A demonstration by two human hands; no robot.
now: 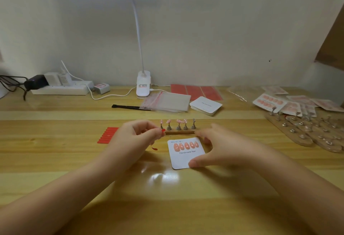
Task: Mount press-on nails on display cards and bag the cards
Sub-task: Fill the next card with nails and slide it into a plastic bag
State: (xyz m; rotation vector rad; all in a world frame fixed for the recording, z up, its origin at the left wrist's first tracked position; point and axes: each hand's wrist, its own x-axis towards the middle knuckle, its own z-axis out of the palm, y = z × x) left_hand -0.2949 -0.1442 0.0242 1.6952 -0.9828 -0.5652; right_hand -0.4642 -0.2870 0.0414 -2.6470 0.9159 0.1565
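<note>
Wooden desk (pixel 55 160) lit by clip lamp (pixel 143 85) at far edge. Display card (pixel 183 157) laid near centre, five pink nails already mounted along top row. Card pinned at near corner by right hand (pixel 219 147), fingers spread, nothing gripped, likely to stop sliding. Small red tab pinched in left hand (pixel 139 134) fingertips, probably adhesive backing. Nail stand (pixel 178 128) kept just beyond card for short reach. Clear bags (pixel 165 102) stacked farther back for bagging.

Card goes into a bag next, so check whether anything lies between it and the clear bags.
Yes: the wooden nail stand, with nails on its pegs, lies just behind the card, between it and the clear bags.
</note>
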